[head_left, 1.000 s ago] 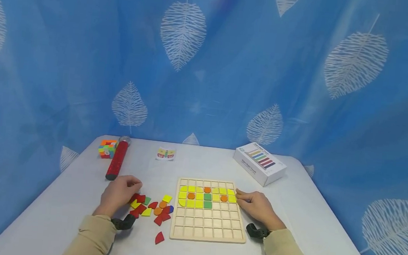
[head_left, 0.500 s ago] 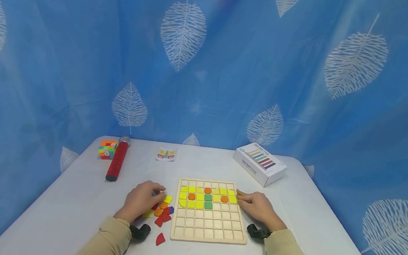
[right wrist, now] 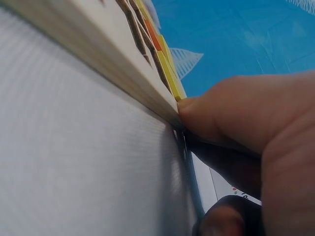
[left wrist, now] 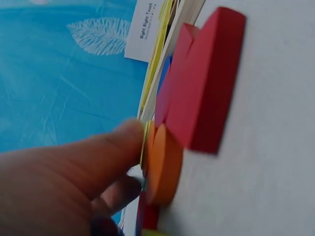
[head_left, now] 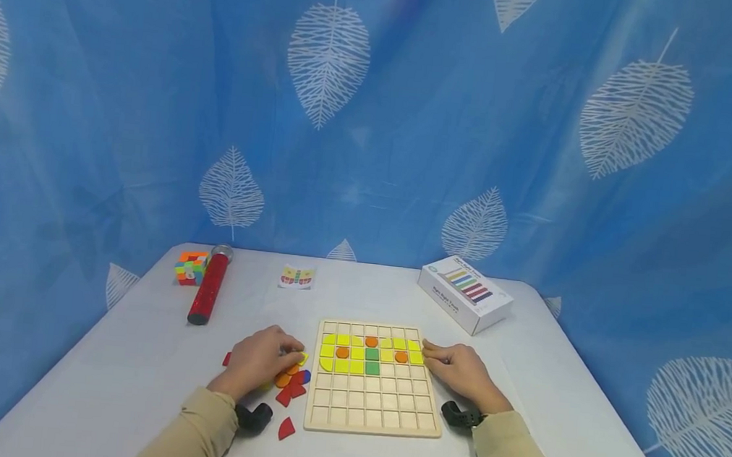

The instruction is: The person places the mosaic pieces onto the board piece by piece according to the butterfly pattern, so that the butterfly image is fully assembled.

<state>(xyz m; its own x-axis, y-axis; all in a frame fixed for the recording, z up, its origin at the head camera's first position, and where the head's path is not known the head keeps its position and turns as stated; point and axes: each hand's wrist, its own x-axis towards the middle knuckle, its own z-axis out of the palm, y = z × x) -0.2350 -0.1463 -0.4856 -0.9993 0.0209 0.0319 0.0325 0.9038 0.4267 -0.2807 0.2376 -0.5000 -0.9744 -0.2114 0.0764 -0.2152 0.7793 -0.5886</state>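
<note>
My left hand [head_left: 261, 361] is over the loose tiles left of the wooden grid board [head_left: 373, 423]. Its thumb and fingertips pinch a yellow tile [left wrist: 144, 147], mostly covered by the fingers in the head view. Close by lie orange discs [head_left: 283, 380], red pieces [head_left: 289, 392] and a blue piece [head_left: 306, 376]; the hand hides others. With thumb and finger, my right hand [head_left: 461, 371] holds the board's right edge, the thumb tip [right wrist: 187, 105] at its rim. Yellow tiles [head_left: 342, 365], orange discs and green squares [head_left: 371, 367] fill part of the grid's upper rows.
A red quarter-circle tile [head_left: 286, 428] lies nearer the front. Behind stand a colourful puzzle cube [head_left: 191, 269], a red tube [head_left: 209, 291], a small pattern card [head_left: 297, 277] and a white box [head_left: 465, 295]. A blue leaf-print curtain [head_left: 376, 113] hangs behind the table.
My left hand has moved right from the far-left tiles to the yellow tile next to the board, and its fingers have closed on it. My right hand stays at the board's edge.
</note>
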